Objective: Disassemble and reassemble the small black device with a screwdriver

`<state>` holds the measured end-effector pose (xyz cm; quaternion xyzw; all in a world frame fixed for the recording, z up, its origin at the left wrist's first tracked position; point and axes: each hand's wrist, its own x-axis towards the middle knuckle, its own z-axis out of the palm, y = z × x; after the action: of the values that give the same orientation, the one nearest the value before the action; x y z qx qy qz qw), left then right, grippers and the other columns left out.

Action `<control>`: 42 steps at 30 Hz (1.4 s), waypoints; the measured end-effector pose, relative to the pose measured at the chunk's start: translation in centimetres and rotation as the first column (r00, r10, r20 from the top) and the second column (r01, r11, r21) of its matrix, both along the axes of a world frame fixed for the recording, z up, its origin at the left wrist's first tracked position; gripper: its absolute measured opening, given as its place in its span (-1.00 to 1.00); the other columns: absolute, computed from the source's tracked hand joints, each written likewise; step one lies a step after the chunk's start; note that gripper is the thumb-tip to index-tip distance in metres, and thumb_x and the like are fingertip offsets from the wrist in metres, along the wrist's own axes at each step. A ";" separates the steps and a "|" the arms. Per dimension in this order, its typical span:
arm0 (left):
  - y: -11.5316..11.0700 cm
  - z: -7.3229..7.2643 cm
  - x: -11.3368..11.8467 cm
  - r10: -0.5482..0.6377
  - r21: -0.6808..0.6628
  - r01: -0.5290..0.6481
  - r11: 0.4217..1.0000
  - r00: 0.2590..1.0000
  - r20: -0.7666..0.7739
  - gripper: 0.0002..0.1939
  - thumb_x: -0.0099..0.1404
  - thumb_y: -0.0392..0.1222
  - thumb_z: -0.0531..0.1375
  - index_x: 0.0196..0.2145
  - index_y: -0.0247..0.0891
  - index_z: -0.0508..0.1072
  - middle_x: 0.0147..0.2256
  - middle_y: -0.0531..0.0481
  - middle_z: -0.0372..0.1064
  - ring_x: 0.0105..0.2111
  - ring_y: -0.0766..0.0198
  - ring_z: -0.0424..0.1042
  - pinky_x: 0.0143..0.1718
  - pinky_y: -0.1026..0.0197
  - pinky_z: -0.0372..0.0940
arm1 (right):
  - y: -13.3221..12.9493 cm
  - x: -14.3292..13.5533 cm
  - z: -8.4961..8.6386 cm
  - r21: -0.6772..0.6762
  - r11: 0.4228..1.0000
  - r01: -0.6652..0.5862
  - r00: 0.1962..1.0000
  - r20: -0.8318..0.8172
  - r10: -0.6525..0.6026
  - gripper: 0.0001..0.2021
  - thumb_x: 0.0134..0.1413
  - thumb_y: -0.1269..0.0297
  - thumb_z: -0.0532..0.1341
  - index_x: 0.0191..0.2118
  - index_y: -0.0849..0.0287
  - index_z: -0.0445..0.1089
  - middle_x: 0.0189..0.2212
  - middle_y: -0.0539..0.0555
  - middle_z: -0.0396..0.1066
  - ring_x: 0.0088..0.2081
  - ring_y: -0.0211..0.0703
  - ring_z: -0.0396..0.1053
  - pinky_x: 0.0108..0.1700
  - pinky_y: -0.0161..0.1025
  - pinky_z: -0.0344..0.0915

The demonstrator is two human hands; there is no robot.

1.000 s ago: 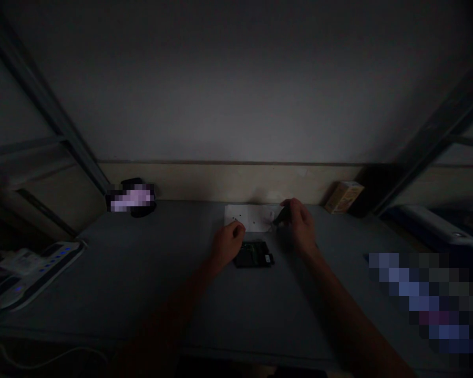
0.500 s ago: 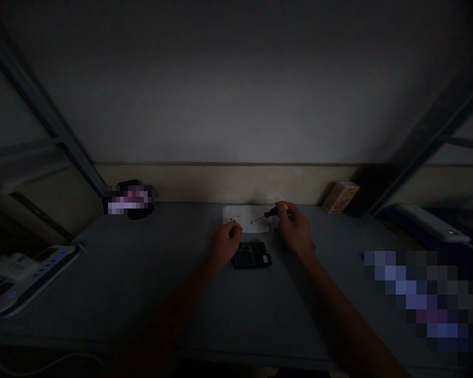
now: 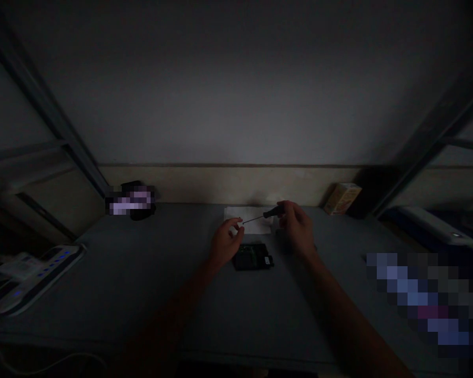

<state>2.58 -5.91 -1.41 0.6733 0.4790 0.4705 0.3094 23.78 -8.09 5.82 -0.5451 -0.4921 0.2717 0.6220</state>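
My right hand [image 3: 298,227] is closed around the dark handle of a screwdriver [image 3: 274,212], its thin shaft pointing left and slightly down. Close to the shaft's tip is my left hand [image 3: 226,241], its thumb and index finger apart around that spot. Whether a tiny part sits at the tip is too small to tell. Beneath both, a white sheet of paper [image 3: 256,227] lies on the desk. Nearer to me is a flat dark device with a green circuit board [image 3: 254,257], partly covered by my left hand.
A power strip [image 3: 51,273] with lit blue lights and a plug is at the left. Near the wall stands a small yellowish box [image 3: 342,198]. A white elongated device [image 3: 433,226] is at the far right. The grey desk [image 3: 236,310] has metal frame posts on both sides.
My left thumb and index finger have parted and come up to the screwdriver's tip. The screwdriver has shifted left and lies flatter. Small dark bits on the paper are now hidden.
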 end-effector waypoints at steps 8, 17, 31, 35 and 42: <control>0.1 0.2 0.1 -0.047 -0.045 0.050 0.998 0.997 0.062 -0.72 0.35 -0.02 0.20 -0.18 -0.27 0.57 -0.30 -0.02 0.49 -0.52 0.37 0.31 -0.47 0.32 0.19 | -0.1 -0.2 0.1 0.017 0.999 -0.045 0.998 -0.042 0.046 -0.54 0.25 -0.21 0.17 -0.16 0.10 0.55 -0.50 -0.02 0.36 -0.49 -0.21 0.30 -0.44 -0.25 0.24; -0.3 0.7 0.2 -0.065 -0.021 0.065 0.998 0.998 0.007 -0.74 0.41 -0.03 0.15 -0.30 -0.26 0.51 -0.38 0.04 0.44 -0.48 0.34 0.34 -0.43 0.30 0.19 | 0.1 0.0 -0.2 0.042 0.998 -0.039 0.997 -0.066 0.042 -0.52 0.27 -0.22 0.15 -0.16 0.12 0.54 -0.56 -0.06 0.29 -0.51 -0.22 0.25 -0.46 -0.27 0.18; -0.3 0.2 0.1 -0.060 0.058 0.064 0.996 0.996 -0.070 -0.80 0.42 -0.07 0.15 -0.28 -0.23 0.47 -0.39 0.07 0.38 -0.46 0.33 0.33 -0.38 0.28 0.21 | 0.1 0.1 -0.1 0.017 0.999 -0.031 0.998 -0.057 0.032 -0.51 0.24 -0.24 0.16 -0.23 0.12 0.52 -0.58 -0.07 0.26 -0.53 -0.22 0.23 -0.47 -0.26 0.16; -0.4 0.1 0.1 -0.054 0.097 0.066 0.993 0.991 -0.122 -0.84 0.42 -0.11 0.16 -0.26 -0.22 0.48 -0.34 0.04 0.40 -0.42 0.32 0.35 -0.33 0.27 0.24 | 0.1 0.1 0.0 0.011 1.000 -0.023 0.999 -0.031 0.024 -0.51 0.25 -0.25 0.14 -0.26 0.12 0.50 -0.60 -0.08 0.25 -0.55 -0.23 0.22 -0.48 -0.26 0.14; -0.7 0.6 0.0 -0.062 0.148 0.087 0.985 0.985 -0.163 -0.86 0.43 -0.14 0.16 -0.25 -0.21 0.47 -0.34 0.06 0.33 -0.45 0.35 0.27 -0.36 0.28 0.20 | -0.1 0.1 0.2 0.007 1.000 -0.004 1.000 -0.010 0.004 -0.52 0.28 -0.22 0.14 -0.27 0.12 0.51 -0.59 -0.06 0.25 -0.52 -0.21 0.21 -0.46 -0.26 0.12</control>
<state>2.62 -6.66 -0.80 0.7478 0.4385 0.4397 0.2349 23.88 -8.19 6.07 -0.5408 -0.4909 0.2738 0.6258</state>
